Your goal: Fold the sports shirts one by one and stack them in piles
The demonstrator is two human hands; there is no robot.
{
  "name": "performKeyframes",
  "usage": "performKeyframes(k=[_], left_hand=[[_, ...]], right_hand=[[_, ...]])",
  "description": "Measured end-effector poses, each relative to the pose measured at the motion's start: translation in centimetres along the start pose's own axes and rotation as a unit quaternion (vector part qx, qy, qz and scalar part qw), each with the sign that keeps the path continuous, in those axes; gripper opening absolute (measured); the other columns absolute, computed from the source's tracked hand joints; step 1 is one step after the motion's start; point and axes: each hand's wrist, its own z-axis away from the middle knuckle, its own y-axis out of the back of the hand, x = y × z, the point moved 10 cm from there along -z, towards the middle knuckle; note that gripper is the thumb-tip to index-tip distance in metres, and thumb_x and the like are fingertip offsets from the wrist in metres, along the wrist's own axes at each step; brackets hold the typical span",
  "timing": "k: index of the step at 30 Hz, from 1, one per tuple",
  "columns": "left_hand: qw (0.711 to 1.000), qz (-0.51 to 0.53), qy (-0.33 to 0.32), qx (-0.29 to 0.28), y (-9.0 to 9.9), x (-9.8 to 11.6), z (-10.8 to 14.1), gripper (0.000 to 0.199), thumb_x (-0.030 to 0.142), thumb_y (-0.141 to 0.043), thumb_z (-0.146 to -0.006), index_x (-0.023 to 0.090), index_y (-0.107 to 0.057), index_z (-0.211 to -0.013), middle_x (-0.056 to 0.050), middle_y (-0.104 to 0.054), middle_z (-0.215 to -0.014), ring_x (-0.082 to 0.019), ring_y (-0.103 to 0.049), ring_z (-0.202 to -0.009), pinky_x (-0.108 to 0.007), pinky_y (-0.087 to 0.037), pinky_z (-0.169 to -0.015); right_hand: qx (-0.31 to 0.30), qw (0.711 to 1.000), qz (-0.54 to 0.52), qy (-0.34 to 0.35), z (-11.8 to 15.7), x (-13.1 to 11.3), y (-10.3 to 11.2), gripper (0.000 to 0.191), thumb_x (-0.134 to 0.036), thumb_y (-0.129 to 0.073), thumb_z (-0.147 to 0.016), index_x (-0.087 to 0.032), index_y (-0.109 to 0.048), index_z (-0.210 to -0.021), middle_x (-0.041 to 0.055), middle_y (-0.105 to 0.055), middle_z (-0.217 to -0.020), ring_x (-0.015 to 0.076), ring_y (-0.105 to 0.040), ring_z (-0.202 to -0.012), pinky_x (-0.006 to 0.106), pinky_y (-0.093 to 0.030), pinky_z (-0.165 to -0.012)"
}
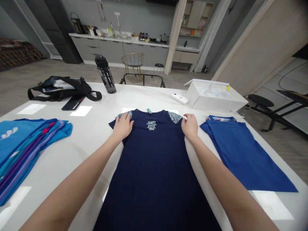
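Note:
A navy T-shirt [156, 166] lies spread out on the white table in front of me, neckline away from me. Its shoulders have patterned patches, and a patterned print sits below the collar. My left hand [123, 126] rests flat on the left shoulder and sleeve, fingers stretched out. At the opposite sleeve, my right hand [190, 125] has its fingers curled in and closed on the fabric edge. A folded blue shirt [245, 154] with a striped collar lies to the right. On the left is a stack of folded clothes [26, 147] in blue and purple.
Along the far side of the table [91, 141] are a black bag [60, 88], a phone [72, 103], a dark bottle [106, 75], a white remote [179, 98] and an open white box [216, 98]. Beyond stand a chair [132, 61] and a kitchen counter [106, 48].

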Motion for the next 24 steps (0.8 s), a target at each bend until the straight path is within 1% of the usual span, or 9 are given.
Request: performKeyframes(k=[1,3,5,7,9,11,15,20,24], left_hand=[[1.000,0.007,-0.005,0.003,0.1,0.8,-0.3,0.061,0.043,-0.026,-0.103,0.009,-0.039,-0.153,-0.019,-0.039,-0.159,-0.030,-0.033,-0.149,-0.052,-0.022,-0.123],[0.999,0.022,0.015,-0.027,-0.9,1.5,-0.9,0.065,0.047,-0.026,-0.103,0.010,-0.037,-0.154,-0.019,-0.036,-0.160,-0.032,-0.031,-0.150,-0.054,-0.023,-0.122],[0.996,0.030,0.051,-0.064,-2.3,1.3,-1.3,0.069,0.054,-0.025,-0.102,0.012,-0.036,-0.155,-0.018,-0.031,-0.163,-0.035,-0.027,-0.151,-0.058,-0.023,-0.121],[0.994,0.030,0.066,-0.076,-3.3,0.9,-1.7,0.071,0.057,-0.022,-0.101,0.015,-0.035,-0.157,-0.015,-0.027,-0.165,-0.035,-0.023,-0.153,-0.059,-0.021,-0.122],[0.995,0.030,0.061,-0.067,-3.8,0.6,-2.2,0.070,0.057,-0.019,-0.101,0.019,-0.034,-0.158,-0.012,-0.025,-0.166,-0.032,-0.021,-0.154,-0.057,-0.018,-0.123],[0.996,0.033,0.054,-0.064,-4.2,0.1,-3.0,0.070,0.058,-0.018,-0.101,0.020,-0.034,-0.158,-0.010,-0.026,-0.166,-0.030,-0.021,-0.154,-0.055,-0.016,-0.124],[0.996,0.038,0.052,-0.066,-4.7,-0.8,-5.4,0.071,0.059,-0.018,-0.101,0.020,-0.034,-0.158,-0.009,-0.024,-0.167,-0.029,-0.019,-0.155,-0.054,-0.015,-0.125],[0.995,0.038,0.044,-0.076,-5.5,-1.7,-8.9,0.071,0.056,-0.018,-0.101,0.016,-0.033,-0.158,-0.010,-0.023,-0.167,-0.028,-0.018,-0.155,-0.051,-0.015,-0.125],[0.996,0.037,0.034,-0.080,-6.1,-2.5,-11.5,0.072,0.057,-0.019,-0.101,0.016,-0.031,-0.159,-0.009,-0.022,-0.167,-0.027,-0.018,-0.155,-0.049,-0.015,-0.126]], right_hand=[[-0.035,0.998,-0.016,0.045,0.1,-2.6,-1.1,0.042,-0.031,-0.034,-0.099,-0.014,-0.062,-0.126,0.0190,-0.062,-0.126,0.0302,-0.055,-0.121,0.042,-0.042,-0.103],[-0.113,0.991,-0.021,0.070,0.6,-6.4,-3.8,0.050,-0.041,-0.031,-0.103,-0.015,-0.056,-0.137,0.0173,-0.056,-0.140,0.0296,-0.048,-0.131,0.044,-0.038,-0.110],[-0.192,0.981,0.009,0.027,1.1,-7.8,-6.6,0.060,-0.052,-0.028,-0.103,-0.017,-0.048,-0.147,0.0144,-0.043,-0.156,0.0340,-0.036,-0.143,0.056,-0.028,-0.116],[-0.230,0.972,0.039,-0.002,1.3,-8.3,-8.5,0.066,-0.060,-0.023,-0.103,-0.022,-0.039,-0.155,0.0103,-0.028,-0.165,0.0373,-0.022,-0.150,0.067,-0.016,-0.117],[-0.235,0.971,0.052,0.002,0.9,-8.5,-9.6,0.069,-0.063,-0.019,-0.102,-0.026,-0.032,-0.158,0.0075,-0.021,-0.168,0.0368,-0.015,-0.153,0.069,-0.010,-0.118],[-0.233,0.971,0.053,0.010,0.2,-8.5,-10.3,0.071,-0.065,-0.017,-0.101,-0.026,-0.029,-0.160,0.0067,-0.020,-0.168,0.0356,-0.014,-0.154,0.068,-0.007,-0.118],[-0.237,0.970,0.051,0.005,-1.7,-8.5,-11.5,0.074,-0.067,-0.015,-0.100,-0.026,-0.028,-0.160,0.0071,-0.018,-0.169,0.0351,-0.012,-0.154,0.068,-0.005,-0.119],[-0.240,0.969,0.059,-0.001,-3.9,-9.5,-13.2,0.075,-0.066,-0.011,-0.100,-0.026,-0.024,-0.161,0.0068,-0.016,-0.169,0.0347,-0.010,-0.154,0.069,-0.004,-0.119],[-0.236,0.969,0.067,0.000,-5.6,-10.2,-14.7,0.075,-0.065,-0.010,-0.100,-0.025,-0.022,-0.162,0.0070,-0.014,-0.169,0.0357,-0.009,-0.154,0.069,-0.003,-0.118]])
